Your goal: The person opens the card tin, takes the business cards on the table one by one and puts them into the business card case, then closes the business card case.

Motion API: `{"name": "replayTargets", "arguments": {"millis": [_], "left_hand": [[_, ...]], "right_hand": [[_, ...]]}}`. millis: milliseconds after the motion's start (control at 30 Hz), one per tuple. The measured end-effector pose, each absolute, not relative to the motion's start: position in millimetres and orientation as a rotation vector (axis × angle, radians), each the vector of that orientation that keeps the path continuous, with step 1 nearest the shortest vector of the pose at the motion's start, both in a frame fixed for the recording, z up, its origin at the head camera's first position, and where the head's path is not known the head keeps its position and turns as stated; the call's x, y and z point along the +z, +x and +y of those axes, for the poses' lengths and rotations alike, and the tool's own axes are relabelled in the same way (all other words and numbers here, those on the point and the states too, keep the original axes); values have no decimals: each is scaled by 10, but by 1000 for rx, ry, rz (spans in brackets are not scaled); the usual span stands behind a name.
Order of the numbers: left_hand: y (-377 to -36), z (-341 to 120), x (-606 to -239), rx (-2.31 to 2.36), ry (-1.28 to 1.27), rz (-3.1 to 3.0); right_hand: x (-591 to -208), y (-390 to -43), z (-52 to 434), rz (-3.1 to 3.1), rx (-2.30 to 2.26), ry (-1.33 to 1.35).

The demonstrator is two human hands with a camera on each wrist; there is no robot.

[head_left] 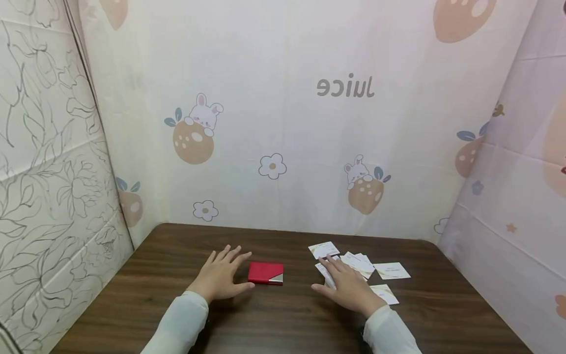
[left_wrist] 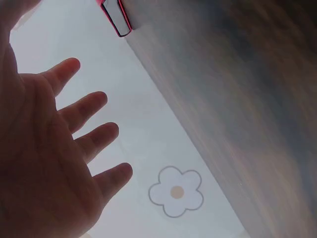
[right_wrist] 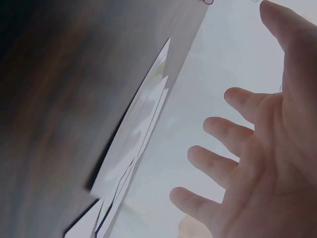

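Note:
A red card case [head_left: 264,272] with a silver corner lies flat on the dark wooden table [head_left: 274,319]. Just left of it hovers my left hand [head_left: 222,276], fingers spread and holding nothing; the left wrist view shows its bare palm [left_wrist: 44,148] and the end of the case [left_wrist: 118,17]. My right hand [head_left: 347,285] is held over a loose scatter of white printed cards [head_left: 357,264], covering part of them. In the right wrist view its fingers are apart, with nothing between them, and the cards [right_wrist: 133,129] lie below on the tabletop.
Single cards lie apart from the pile: one [head_left: 324,250] toward the back, one [head_left: 392,270] to the right and one [head_left: 384,294] nearer the front. A printed cloth wall [head_left: 283,123] rises behind the table, with further cloth walls on both sides.

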State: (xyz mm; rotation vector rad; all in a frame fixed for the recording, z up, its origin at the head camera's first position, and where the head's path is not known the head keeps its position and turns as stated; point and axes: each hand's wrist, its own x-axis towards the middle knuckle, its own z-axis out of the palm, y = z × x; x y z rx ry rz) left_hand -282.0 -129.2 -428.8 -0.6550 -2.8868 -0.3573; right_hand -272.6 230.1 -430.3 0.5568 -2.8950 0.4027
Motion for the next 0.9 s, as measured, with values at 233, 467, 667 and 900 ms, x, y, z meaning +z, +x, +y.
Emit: {"name": "replayTargets", "arguments": {"millis": [233, 467, 667, 900], "left_hand": [[-2889, -1194, -4272, -339, -756, -2900], [-2998, -1093, -4268, -322, -911, -2887], [-3108, -1038, -4297, -255, -956, -2902], [-3173, -993, -4305, -210, -1039, -2886]], "right_hand": [[-4270, -2801, 2175, -2902, 447, 662], [-4305, -2951, 2026, -2970, 635, 887], [-4301, -3072, 1870, -3008, 633, 964], [-4340, -3198, 1731, -3012, 610, 1032]]}}
